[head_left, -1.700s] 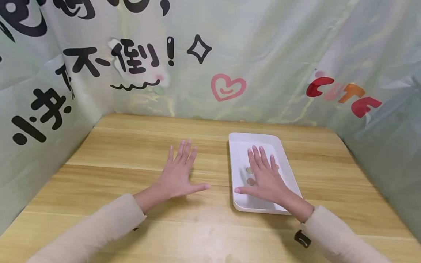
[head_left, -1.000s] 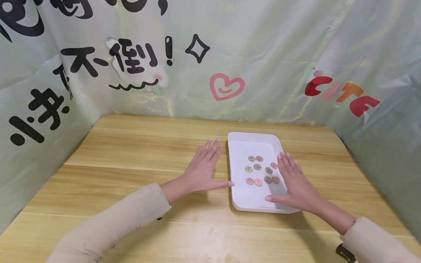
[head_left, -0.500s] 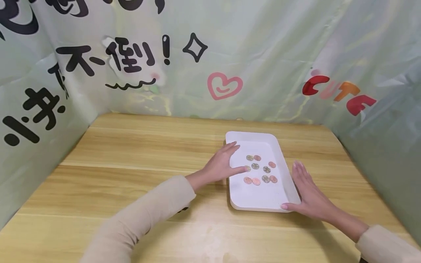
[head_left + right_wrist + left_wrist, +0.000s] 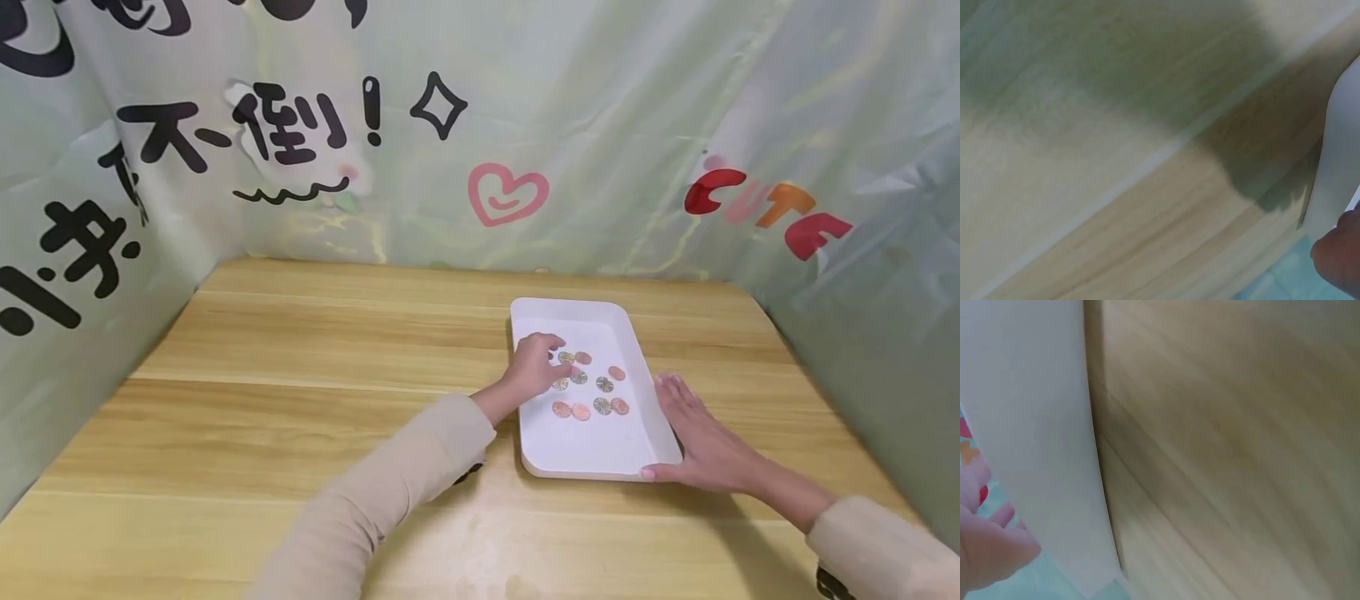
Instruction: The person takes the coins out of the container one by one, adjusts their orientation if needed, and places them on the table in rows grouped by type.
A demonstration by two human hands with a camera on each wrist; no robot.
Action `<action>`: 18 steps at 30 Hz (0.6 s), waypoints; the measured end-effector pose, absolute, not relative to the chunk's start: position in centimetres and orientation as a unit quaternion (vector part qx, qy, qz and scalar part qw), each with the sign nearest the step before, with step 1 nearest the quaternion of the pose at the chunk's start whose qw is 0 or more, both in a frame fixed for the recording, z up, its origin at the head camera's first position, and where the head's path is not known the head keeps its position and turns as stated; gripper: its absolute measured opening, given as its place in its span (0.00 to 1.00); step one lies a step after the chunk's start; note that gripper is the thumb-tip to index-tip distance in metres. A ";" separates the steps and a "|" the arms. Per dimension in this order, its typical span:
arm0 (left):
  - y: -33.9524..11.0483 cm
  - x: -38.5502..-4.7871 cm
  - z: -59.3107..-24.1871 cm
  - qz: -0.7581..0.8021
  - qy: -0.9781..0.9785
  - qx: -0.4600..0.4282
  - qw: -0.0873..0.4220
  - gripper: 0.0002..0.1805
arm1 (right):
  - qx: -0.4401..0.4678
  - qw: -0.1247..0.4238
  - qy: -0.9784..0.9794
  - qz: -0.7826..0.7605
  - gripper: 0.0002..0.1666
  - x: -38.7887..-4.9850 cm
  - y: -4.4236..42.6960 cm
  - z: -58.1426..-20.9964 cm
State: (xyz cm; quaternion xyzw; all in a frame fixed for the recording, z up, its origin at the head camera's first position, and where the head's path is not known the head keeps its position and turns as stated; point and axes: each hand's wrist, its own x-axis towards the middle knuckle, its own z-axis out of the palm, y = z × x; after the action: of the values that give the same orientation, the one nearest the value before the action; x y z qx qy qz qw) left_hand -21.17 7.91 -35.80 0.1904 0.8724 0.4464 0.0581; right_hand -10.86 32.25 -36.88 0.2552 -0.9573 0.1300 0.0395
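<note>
The white tray (image 4: 577, 454) lies on the table with several coins on its floor, some copper-coloured like this coin (image 4: 562, 410), others greyish-gold like this coin (image 4: 604, 384). Over the tray's left rim reaches the left hand (image 4: 529, 367), its fingers bent and its thumb apart from them above the upper left coins; nothing shows between them. The right hand (image 4: 708, 446) stands along the tray's right side with straight fingers, its thumb at the near right corner. In the left wrist view the left hand (image 4: 991, 547) is beside the tray wall (image 4: 1041, 431).
The wooden table (image 4: 300, 375) extends around the tray. Behind it and at both sides hangs a pale green printed cloth (image 4: 615, 150) with dark characters, a pink heart and coloured letters.
The left hand has moved right from the bare table to over the tray, and its fingers have bent. The right hand has moved from above the coins to the tray's right side.
</note>
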 end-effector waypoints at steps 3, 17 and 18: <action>8.5 -21.1 -35.9 0.440 0.881 0.154 0.084 0.23 | 0.249 0.016 -0.960 0.125 0.69 -11.0 32.3 -36.6; 10.5 -22.7 -37.9 0.337 0.931 0.080 0.113 0.15 | 0.221 -0.030 -0.965 0.141 0.68 -11.2 32.0 -36.2; 10.7 -22.7 -37.9 0.337 0.932 0.074 0.113 0.14 | 0.221 -0.030 -0.965 0.141 0.68 -11.2 32.0 -36.2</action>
State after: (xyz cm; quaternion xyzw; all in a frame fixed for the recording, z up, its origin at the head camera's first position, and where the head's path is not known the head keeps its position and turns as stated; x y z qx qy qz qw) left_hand -22.65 10.65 -37.93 0.0736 0.9320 0.3365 0.1127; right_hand -11.16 32.00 -36.22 0.2207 -0.9646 0.1414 -0.0304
